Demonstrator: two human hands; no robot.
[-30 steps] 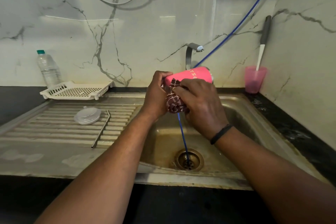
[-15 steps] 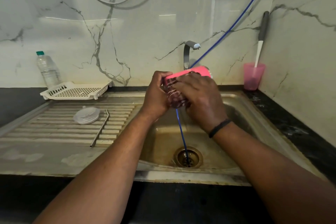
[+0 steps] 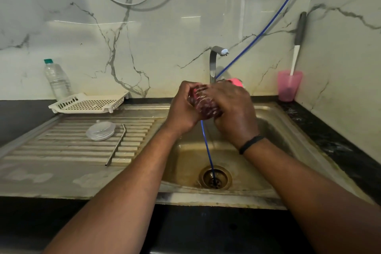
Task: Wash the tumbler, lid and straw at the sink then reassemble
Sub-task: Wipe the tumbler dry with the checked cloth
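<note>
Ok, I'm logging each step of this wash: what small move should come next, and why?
Probably keep turning the pink tumbler against the dark scrubber. The left hand holds the tumbler's near end and the right hand grips the scrubber on it, over the sink. The lid and straw lie untouched on the drainboard.

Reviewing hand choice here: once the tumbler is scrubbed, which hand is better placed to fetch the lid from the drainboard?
Left, probably. The lid lies on the drainboard left of the basin, on the left hand's side. The right hand grips the scrubber against the tumbler and would have to cross over.
</note>
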